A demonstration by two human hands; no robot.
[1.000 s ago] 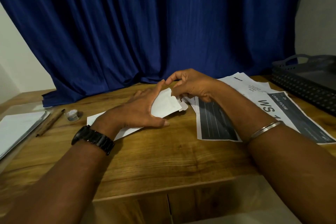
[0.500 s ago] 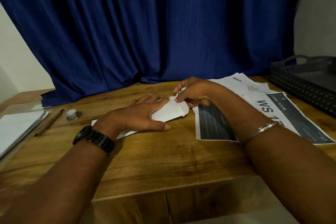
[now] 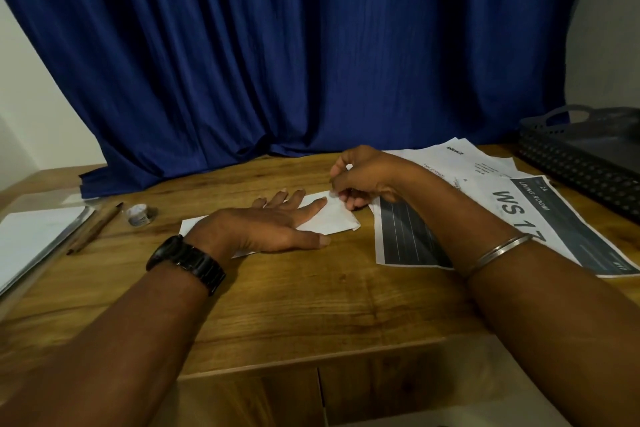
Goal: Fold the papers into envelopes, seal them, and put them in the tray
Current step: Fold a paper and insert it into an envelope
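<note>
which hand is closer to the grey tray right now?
Right. The right hand pinches the envelope's right end, printed sheets lying between it and the tray at far right; the left hand presses flat on the envelope, farther left.

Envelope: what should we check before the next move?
1. Envelope lies flat on the table: ok.
2. Left hand presses it down: ok.
3. Right hand pinches its right end: ok.
4. Envelope sealed: cannot tell.
5. Envelope in the tray: not ok.
</note>
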